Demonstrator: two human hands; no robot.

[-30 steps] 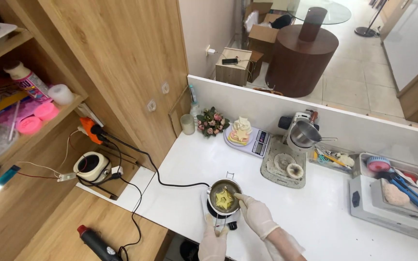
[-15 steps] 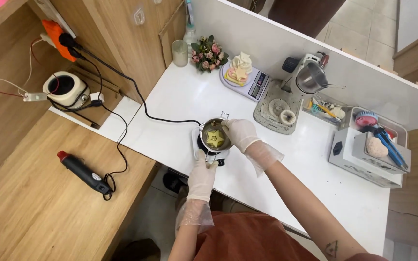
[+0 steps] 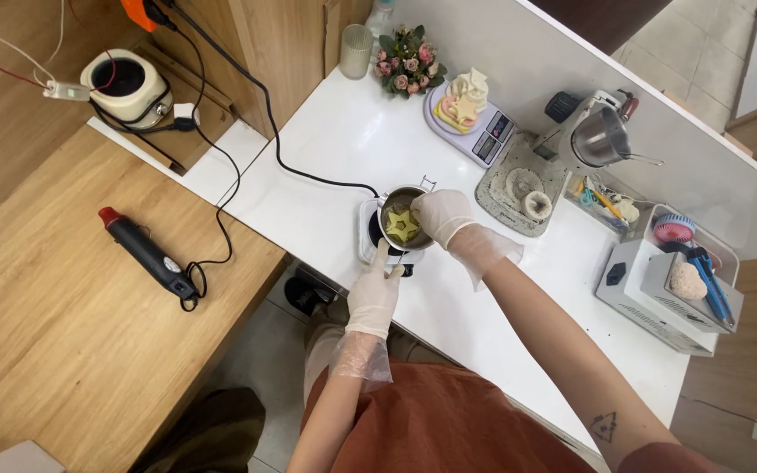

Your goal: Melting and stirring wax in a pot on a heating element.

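A small metal pot (image 3: 389, 208) stands on a little white hot plate (image 3: 365, 235) on the white counter (image 3: 343, 149). A yellow star-shaped piece (image 3: 402, 225) lies inside the pot. My right hand (image 3: 442, 215), in a white glove, curls over the pot's right rim. My gloved left hand (image 3: 374, 293) reaches up from below, its fingers around the pot's dark handle at the front of the hot plate.
Behind the pot are a scale (image 3: 484, 131) with pale star pieces, a grey mat (image 3: 505, 206) with round pieces, a metal pitcher (image 3: 599, 140), flowers (image 3: 406, 57) and a glass (image 3: 357, 51). A white box unit (image 3: 650, 298) sits at right. A heat gun (image 3: 146, 254) lies on the wooden desk at left.
The view has tilted down and moved closer. Both hands stay at the pot; my left hand has come up to its front.
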